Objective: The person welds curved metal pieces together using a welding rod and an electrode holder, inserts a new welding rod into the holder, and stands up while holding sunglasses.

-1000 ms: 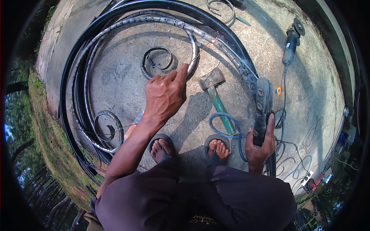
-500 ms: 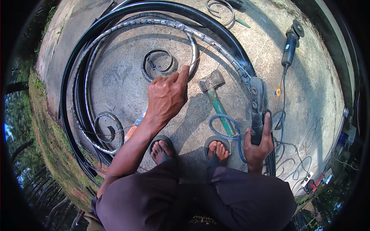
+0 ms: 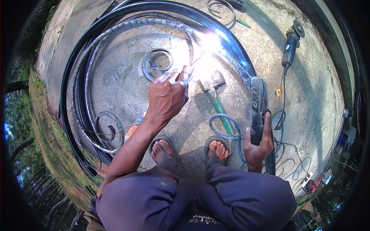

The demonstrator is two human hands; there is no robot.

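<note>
My left hand [image 3: 167, 92] is closed, its extended index finger and thumb gripping a thin wire [image 3: 198, 57] that slants toward a glaring white arc [image 3: 211, 41]. The arc burns at the segmented metal strip [image 3: 154, 22] coiled on the concrete; its glare hides the joint there. Lower right, my right hand [image 3: 257, 152] has its thumb and index finger along both sides of a dark, clamp-like tool [image 3: 257, 104] with a worn, holed head. Between the hands lies a hammer [image 3: 219, 102] with a green handle, and a blue cable [image 3: 213, 127] loops over it.
A thick black hose-like band [image 3: 69, 77] curves around the work area. An angle grinder [image 3: 291, 44] lies at the far right. Smaller metal coils [image 3: 169, 57] rest inside the ring. Loose cables [image 3: 300, 161] spread at the right. My sandalled feet [image 3: 162, 148] stand close by.
A bright white arc has flared up at the wire's far end, lighting the concrete, strip and black band. Both hands stay almost in the same place.
</note>
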